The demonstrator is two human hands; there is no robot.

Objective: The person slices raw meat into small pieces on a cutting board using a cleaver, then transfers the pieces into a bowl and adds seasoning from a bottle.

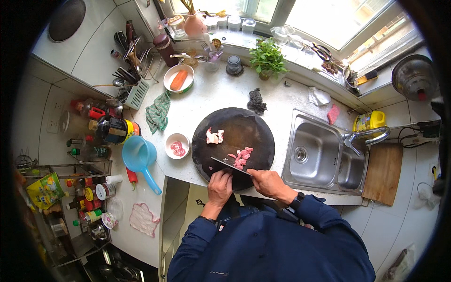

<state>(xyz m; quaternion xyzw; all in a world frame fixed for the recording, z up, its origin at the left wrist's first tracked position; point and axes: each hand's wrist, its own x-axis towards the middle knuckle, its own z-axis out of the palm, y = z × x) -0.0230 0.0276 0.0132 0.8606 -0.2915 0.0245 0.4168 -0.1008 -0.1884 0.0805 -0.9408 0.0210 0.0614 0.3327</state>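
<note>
A round dark cutting board lies on the counter before me. My right hand is closed around the handle of a kitchen knife, whose blade points left across the board's near part. My left hand is at the near side of the blade, fingers bent; whether it holds something is hidden. Just beyond the blade lie sliced pieces of raw meat. A paler, fatty piece of meat rests at the board's upper left. More meat is in a small white bowl left of the board.
A steel sink is to the right, with a wooden board beyond it. On the left are a blue dipper, a red chili pepper and sauce bottles. A bowl with a carrot piece and a potted plant stand behind.
</note>
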